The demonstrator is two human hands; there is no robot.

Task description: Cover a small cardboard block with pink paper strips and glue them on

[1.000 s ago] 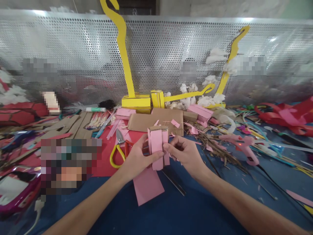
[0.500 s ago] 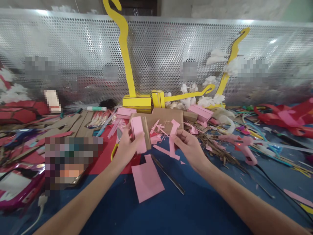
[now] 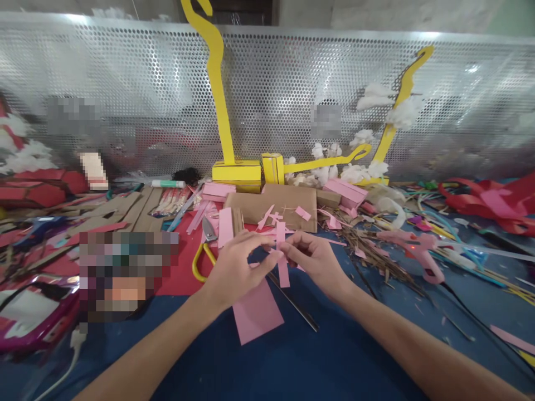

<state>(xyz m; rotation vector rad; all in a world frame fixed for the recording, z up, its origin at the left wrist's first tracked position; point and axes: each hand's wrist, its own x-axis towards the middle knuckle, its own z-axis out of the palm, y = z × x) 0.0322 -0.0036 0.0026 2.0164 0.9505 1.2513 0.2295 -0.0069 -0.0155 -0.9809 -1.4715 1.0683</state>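
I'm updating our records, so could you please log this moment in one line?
right hand: pinching pink strip; left hand: at pink strip; box: beyond left hand; scissors: on red sheet; glue gun: right

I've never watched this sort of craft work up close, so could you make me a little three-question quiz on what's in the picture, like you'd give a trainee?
1. Which thing is the right hand pinching?
a) a tuft of cotton
b) a pink paper strip
c) a marker

2. True or false: the glue gun is in the left hand.

3. Fill in the colour: the scissors lie on a ___ sheet.

Key:
1. b
2. False; it lies off to the right, touched by neither hand.
3. red
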